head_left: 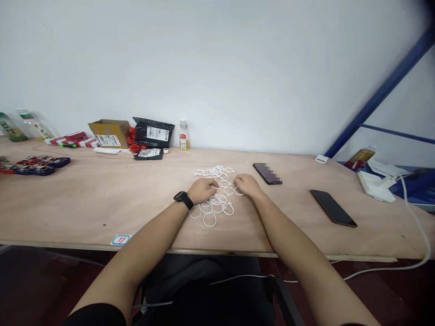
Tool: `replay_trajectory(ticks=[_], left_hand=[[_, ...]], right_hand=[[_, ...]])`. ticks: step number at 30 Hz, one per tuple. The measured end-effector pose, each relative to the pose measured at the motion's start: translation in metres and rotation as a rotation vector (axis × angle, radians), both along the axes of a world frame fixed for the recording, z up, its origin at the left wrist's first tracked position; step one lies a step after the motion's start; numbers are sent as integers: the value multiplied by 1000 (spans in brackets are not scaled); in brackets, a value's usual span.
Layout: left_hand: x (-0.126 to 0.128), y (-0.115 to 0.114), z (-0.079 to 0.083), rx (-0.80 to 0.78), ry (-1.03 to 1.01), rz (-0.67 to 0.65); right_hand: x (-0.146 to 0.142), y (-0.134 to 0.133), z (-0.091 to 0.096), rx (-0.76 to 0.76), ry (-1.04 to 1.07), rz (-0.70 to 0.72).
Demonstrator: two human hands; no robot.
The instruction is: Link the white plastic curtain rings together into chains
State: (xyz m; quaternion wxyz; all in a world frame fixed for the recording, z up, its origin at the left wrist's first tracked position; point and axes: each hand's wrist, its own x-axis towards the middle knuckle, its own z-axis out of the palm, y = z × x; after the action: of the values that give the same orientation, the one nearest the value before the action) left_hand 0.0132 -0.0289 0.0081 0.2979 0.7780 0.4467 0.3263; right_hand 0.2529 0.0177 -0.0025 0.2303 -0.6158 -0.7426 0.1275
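Observation:
White plastic curtain rings (pixel 210 220), each with a small eyelet, lie in a loose, overlapping spread on the wooden table (pixel 84 199). My left hand (pixel 203 190), with a black watch on its wrist, is among them, its fingers curled closed; a bit of white ring shows at the fingertips. To its right, my right hand (pixel 248 184) pinches with thumb and forefinger at the edge of a single curtain ring (pixel 239 192), partly hidden under the fingers. Several more rings (pixel 224 184) lie between the two hands.
Two phones (pixel 268 174) (pixel 333 208) lie to the right, near a white stand (pixel 375 185) with a cable. A cardboard box (pixel 108 133), black parcel bag (pixel 154 132) and small bottle (pixel 184 136) stand by the wall. Red and blue items (pixel 34 165) lie left.

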Motion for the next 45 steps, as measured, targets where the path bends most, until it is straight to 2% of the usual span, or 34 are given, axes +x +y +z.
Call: replay_trajectory(ticks=[5,8,12,17,21,28,32,35,45], left_hand=[[0,-5,8,102,106,-79],[1,-3,6,111,78,-45],[-3,7,-1,165,42,124],[-10,16,-10,135,129,113],[-12,17,-13,81,160,120],[-13,19,-14,81,275,201],[-14,19,-14,57,334,171],[-14,18,-14,67,353,148],[-12,19,-5,127,104,306]], right_hand=[[-8,-1,-3,95,-16,186],[-14,-5,-4,72,33,277],[-18,-9,-4,26,94,249],[-18,-3,-11,138,34,308],[-18,2,-15,89,-4,348],[-11,1,-12,67,-50,212],[-9,0,-11,30,-70,198],[-11,-2,-8,58,-68,179],[-12,-6,2,125,311,-31]])
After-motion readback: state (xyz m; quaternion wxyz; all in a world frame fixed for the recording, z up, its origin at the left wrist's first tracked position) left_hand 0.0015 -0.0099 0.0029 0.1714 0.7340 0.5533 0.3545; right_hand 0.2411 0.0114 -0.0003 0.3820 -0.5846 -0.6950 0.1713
